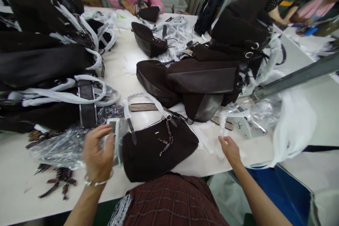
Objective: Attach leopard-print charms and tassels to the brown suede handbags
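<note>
In the head view, the dark handbag [156, 155] lies at the near edge of the worktop [16, 187]. Left of it, our left hand [98, 153] curls near clear plastic wrap [59, 148]; we cannot tell whether it grips anything. Our right hand [230, 149] pinches a translucent strip [222, 123].

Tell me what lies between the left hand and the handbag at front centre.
In the head view, a pale boxy object, kind unclear, lies between the left hand and the handbag.

Beyond the front bag [159, 155], low passage is blocked by stacked bags [201, 77]; left of them, bare tabletop [120, 51] is exposed.
</note>
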Available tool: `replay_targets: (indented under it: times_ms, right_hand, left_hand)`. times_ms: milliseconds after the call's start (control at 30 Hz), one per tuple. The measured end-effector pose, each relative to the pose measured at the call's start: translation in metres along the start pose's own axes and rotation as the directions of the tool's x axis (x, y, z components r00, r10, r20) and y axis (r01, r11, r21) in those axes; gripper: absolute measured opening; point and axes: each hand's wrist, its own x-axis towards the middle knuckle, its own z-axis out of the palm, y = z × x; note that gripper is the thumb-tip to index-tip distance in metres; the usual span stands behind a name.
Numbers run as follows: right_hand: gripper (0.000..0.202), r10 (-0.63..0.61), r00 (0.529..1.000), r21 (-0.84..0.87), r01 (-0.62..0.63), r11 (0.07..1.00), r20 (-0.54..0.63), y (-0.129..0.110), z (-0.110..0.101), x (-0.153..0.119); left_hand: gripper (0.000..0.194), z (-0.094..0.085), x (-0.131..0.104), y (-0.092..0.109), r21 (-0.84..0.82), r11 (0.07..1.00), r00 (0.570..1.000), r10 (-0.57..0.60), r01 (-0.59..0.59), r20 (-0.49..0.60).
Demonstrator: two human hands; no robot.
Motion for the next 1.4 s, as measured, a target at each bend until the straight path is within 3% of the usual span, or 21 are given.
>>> replay_targets:
  times_ms: [33,67,133,167,233,300,400,500,600,667,733,867,933,1000,1100,1267,1333,1400]
  right_hand:
    - [0.039,0.041,0.999,0.144,-0.043,0.989,0.016,-0.012,-0.004,-0.006]
    - [0.04,0.064,0.996,0.314,-0.079,0.946,0.059,-0.025,-0.008,-0.014]
    - [0.04,0.05,0.981,0.643,-0.161,0.749,0.188,-0.053,-0.015,-0.032]
    - [0.04,0.035,0.967,0.746,-0.217,0.629,0.252,-0.066,-0.018,-0.042]
    - [0.039,0.002,0.946,0.844,-0.29,0.451,0.323,-0.089,-0.02,-0.06]
    - [0.038,-0.02,0.94,0.883,-0.313,0.35,0.341,-0.104,-0.018,-0.073]
    - [0.036,0.003,0.95,0.917,-0.304,0.257,0.314,-0.11,-0.013,-0.083]
    - [0.038,0.065,0.961,0.939,-0.277,0.205,0.269,-0.104,-0.007,-0.085]
    - [0.04,0.122,0.96,0.947,-0.27,0.173,0.252,-0.096,-0.004,-0.083]
    - [0.041,0.153,0.956,0.948,-0.273,0.163,0.249,-0.09,-0.003,-0.081]
    - [0.042,0.184,0.957,0.953,-0.254,0.162,0.224,-0.085,-0.001,-0.077]
    - [0.039,0.274,0.951,0.969,-0.191,0.156,0.143,-0.073,0.007,-0.06]
    - [0.034,0.355,0.924,0.966,-0.206,0.158,0.139,-0.068,0.014,-0.049]
    - [0.028,0.436,0.888,0.958,-0.235,0.163,0.144,-0.065,0.022,-0.038]
    - [0.023,0.49,0.859,0.946,-0.266,0.183,0.147,-0.063,0.034,-0.024]
    - [0.025,0.48,0.866,0.908,-0.304,0.29,0.137,-0.068,0.056,-0.011]
    - [0.027,0.457,0.88,0.887,-0.309,0.344,0.129,-0.073,0.064,-0.008]
    - [0.027,0.423,0.899,0.867,-0.301,0.398,0.118,-0.078,0.069,-0.008]
  left_hand:
    - [0.015,0.03,-0.006,0.009,-0.044,0.996,0.981,0.09,-0.084,0.172]
    - [0.015,0.058,-0.015,0.02,-0.116,0.987,0.922,0.146,-0.112,0.358]
    - [0.017,0.109,-0.038,0.045,-0.225,0.971,0.714,0.214,-0.081,0.666]
    - [0.017,0.13,-0.051,0.056,-0.257,0.965,0.617,0.231,-0.047,0.752]
    - [0.021,0.163,-0.073,0.073,-0.287,0.958,0.479,0.241,0.025,0.844]
    - [0.03,0.187,-0.09,0.082,-0.269,0.959,0.372,0.218,0.091,0.902]
    - [0.033,0.207,-0.104,0.082,-0.163,0.971,0.263,0.114,0.173,0.958]
    - [0.03,0.212,-0.11,0.075,-0.074,0.941,0.176,0.015,0.331,0.984]
    - [0.025,0.209,-0.112,0.068,-0.048,0.886,0.14,-0.02,0.462,0.99]
    - [0.016,0.205,-0.11,0.064,-0.034,0.908,0.144,-0.029,0.417,0.989]
    - [0.011,0.2,-0.106,0.062,-0.023,0.966,0.158,-0.018,0.259,0.987]
    - [0.019,0.186,-0.095,0.064,-0.031,0.981,0.249,0.079,-0.191,0.965]
    - [0.018,0.179,-0.093,0.066,-0.022,0.944,0.249,0.11,-0.33,0.962]
    - [0.017,0.171,-0.092,0.067,-0.023,0.926,0.215,0.111,-0.378,0.97]
    - [0.016,0.157,-0.091,0.063,-0.048,0.954,0.169,0.102,-0.297,0.98]
    - [0.014,0.132,-0.084,0.046,-0.016,0.984,0.076,0.002,0.18,0.997]
    - [0.013,0.134,-0.086,0.04,0.052,0.931,0.062,-0.08,0.362,0.995]
    - [0.013,0.146,-0.092,0.038,0.097,0.876,0.081,-0.153,0.473,0.985]
